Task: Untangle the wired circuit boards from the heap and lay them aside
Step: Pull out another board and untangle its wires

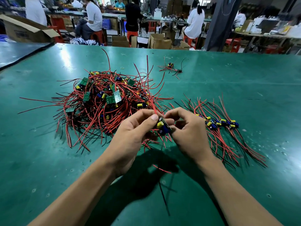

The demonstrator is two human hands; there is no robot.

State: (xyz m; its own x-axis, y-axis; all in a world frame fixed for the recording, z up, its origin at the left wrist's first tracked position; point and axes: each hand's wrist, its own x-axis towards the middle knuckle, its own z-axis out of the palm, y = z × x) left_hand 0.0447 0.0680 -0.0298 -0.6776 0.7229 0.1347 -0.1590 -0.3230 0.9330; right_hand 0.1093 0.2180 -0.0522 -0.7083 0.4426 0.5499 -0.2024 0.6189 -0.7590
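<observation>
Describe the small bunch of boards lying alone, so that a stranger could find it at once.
On the green table, look beyond the big tangled heap, toward the far edge, slightly right. The small bunch lies there alone; unlike the tidy row on the right, it holds very few boards, with wires spread loosely.

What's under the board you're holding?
Below the circuit board, pinched by the left hand and right hand, a red lead and a black lead show against the green mat. Fingers cover its underside.

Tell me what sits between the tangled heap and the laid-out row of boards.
In the head view, the left hand and right hand holding one circuit board, plus stray red wire ends on the green mat.
</observation>
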